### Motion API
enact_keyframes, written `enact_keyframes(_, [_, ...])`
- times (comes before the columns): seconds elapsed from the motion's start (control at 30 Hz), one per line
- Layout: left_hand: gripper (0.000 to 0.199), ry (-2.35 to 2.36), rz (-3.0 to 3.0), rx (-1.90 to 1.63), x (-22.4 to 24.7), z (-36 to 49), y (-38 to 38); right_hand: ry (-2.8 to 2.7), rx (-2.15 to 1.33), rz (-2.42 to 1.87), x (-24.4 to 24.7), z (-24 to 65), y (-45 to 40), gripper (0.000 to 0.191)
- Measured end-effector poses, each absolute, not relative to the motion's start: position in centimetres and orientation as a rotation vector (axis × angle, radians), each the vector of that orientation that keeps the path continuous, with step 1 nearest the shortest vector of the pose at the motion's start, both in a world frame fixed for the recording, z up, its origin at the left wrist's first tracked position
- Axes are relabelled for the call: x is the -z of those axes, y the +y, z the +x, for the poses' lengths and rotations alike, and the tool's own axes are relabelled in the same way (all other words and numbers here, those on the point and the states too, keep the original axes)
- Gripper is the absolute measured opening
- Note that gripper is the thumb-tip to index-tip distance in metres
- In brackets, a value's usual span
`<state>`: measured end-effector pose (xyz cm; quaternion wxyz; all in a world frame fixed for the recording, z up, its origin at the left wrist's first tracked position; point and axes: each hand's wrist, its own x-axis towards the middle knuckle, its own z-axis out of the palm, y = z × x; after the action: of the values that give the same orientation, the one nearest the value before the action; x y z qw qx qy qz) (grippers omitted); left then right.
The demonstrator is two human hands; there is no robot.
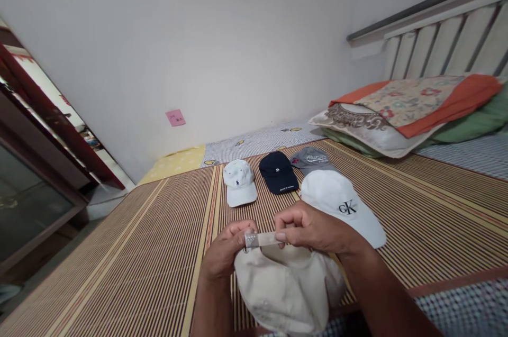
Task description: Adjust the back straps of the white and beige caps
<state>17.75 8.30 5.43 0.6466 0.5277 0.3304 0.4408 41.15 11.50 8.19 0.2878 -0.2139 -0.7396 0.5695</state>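
A beige cap [283, 287] hangs upside down between my hands, its back strap [265, 239] stretched level. My left hand [224, 249] pinches the strap's left end beside a metal buckle [251, 240]. The strap's right end is gripped between thumb and fingers of my right hand [307, 228]. Beyond them on the striped mat [159, 242] lie a small white cap [239, 181], a navy cap [278, 172], a grey cap [311, 160] and a white cap with black letters [337, 199]. The grey cap is partly covered by the lettered one.
Pillows with a floral and orange cover [420, 99] lie at the right by a radiator [448, 41]. A wall [238, 51] with a pink note [175, 118] rises behind the mat. At the left are a doorway and a glass-fronted cabinet [32, 205].
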Motion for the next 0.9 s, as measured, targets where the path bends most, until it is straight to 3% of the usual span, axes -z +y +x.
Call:
enact_keyframes(0.47, [0.052,0.764,1.127,-0.97,-5.8,19.5,8.4,-1.92,-1.561,-0.538,-8.5,40.0,11.0,0.035])
enact_keyframes(0.7, [0.041,0.713,1.085,-1.088,-6.1,19.8,8.6,-1.752,-1.551,-0.51,-8.0,40.3,11.3,0.019])
enact_keyframes(0.9, [0.036,0.674,1.059,-1.062,-5.8,20.7,8.7,-1.682,-1.659,-0.435,-8.3,39.8,10.7,0.025])
